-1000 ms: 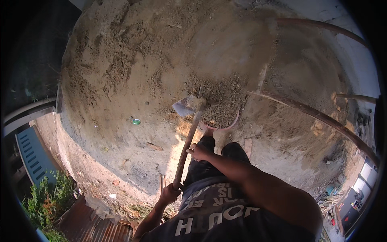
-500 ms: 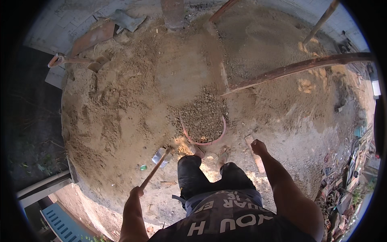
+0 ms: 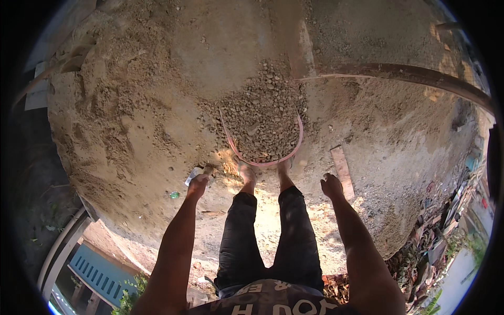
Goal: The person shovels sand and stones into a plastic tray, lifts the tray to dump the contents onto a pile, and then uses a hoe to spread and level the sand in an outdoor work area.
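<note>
My left hand (image 3: 198, 186) is closed around a wooden handle (image 3: 209, 170), whose brown end shows just past the fingers; the rest of it is hidden or foreshortened. Beside that hand a whitish object (image 3: 192, 176) lies on the ground. My right hand (image 3: 331, 186) hangs with loosely bent fingers and nothing visible in it, near a flat wooden board (image 3: 343, 170). In front of my feet, a pink U-shaped rim (image 3: 229, 137) curves around a heap of grey gravel (image 3: 262, 118). My bare feet stand against the near side of this rim.
Loose sandy soil (image 3: 121, 110) spreads to the left. A long timber beam (image 3: 399, 72) crosses the far right. Another long-handled tool (image 3: 58, 68) lies at the far left. A small green item (image 3: 174, 195) rests left of my left hand, and piled debris (image 3: 446, 231) lines the right edge.
My view has tilted down and closer to the feet. My left hand has moved forward with the wooden handle, which now appears much shorter. My right arm stays extended beside the board.
</note>
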